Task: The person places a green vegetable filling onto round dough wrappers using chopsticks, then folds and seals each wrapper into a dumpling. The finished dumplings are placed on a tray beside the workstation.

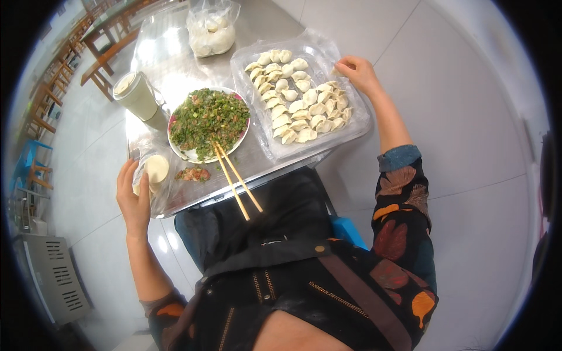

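My right hand (358,75) is at the far right rim of a plastic-covered tray (259,147). Its thumb and fingertips pinch a pale piece that looks like a dumpling (337,71), mostly hidden by the fingers. Rows of folded dumplings (300,115) cover much of the tray. At the table's left corner, my left hand (134,197) rests with fingers apart, its thumb against a clear plastic bag (169,182). Round dough wrappers (156,169) are stacked in that bag. Between the hands stands a plate (189,155) heaped with chopped green-and-meat filling (206,118); chopsticks (235,180) stick out of it towards me.
A small lump of filling (193,174) lies on the metal table (169,48). A lidded cup (137,96) stands left of the plate. Farther back is a knotted plastic bag (212,37) with pale contents. Wooden benches (109,57) line the upper left.
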`<state>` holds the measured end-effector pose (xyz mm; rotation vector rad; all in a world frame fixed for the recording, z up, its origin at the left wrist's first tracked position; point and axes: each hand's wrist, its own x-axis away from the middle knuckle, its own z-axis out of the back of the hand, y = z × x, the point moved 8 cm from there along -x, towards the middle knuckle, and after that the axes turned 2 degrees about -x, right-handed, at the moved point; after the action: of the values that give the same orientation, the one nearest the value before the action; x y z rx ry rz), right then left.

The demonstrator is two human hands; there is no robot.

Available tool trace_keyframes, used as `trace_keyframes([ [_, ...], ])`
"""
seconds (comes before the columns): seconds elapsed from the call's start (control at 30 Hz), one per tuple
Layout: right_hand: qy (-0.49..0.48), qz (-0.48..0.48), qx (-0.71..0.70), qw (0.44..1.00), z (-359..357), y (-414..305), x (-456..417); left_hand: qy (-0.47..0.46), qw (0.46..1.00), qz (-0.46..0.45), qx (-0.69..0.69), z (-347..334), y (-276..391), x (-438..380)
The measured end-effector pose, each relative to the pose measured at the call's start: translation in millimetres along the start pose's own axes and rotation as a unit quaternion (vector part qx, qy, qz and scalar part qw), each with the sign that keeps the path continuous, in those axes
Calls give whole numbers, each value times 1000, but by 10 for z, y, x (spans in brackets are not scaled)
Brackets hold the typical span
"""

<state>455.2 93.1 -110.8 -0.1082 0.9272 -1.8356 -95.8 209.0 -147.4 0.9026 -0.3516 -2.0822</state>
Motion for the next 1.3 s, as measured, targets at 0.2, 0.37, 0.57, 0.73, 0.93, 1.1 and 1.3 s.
trace_keyframes([
  [0.2,-31,30,45,998,-241,410,-212,-24,998,-21,-49,-157,-77,72],
  [0.37,-38,37,111,992,-337,449,-205,-46,995,-84,-31,-154,235,20],
  [0.57,70,109,-9,992,-316,-360,176,-27,996,-79,-15,-109,97,47],
  [0.73,-184,292,-70,936,-986,-1731,1396,-10,996,-70,47,-151,-28,-32],
  [0.93,-248,401,-91,877,-1564,-2336,1917,47,970,90,222,-139,-335,-113],
  [1.1,-73,417,-119,898,-1447,-2374,1634,91,820,249,507,-170,-386,-38],
  [1.3,-81,117,-340,929,-1045,-2007,1148,-90,648,381,654,-703,354,304],
])
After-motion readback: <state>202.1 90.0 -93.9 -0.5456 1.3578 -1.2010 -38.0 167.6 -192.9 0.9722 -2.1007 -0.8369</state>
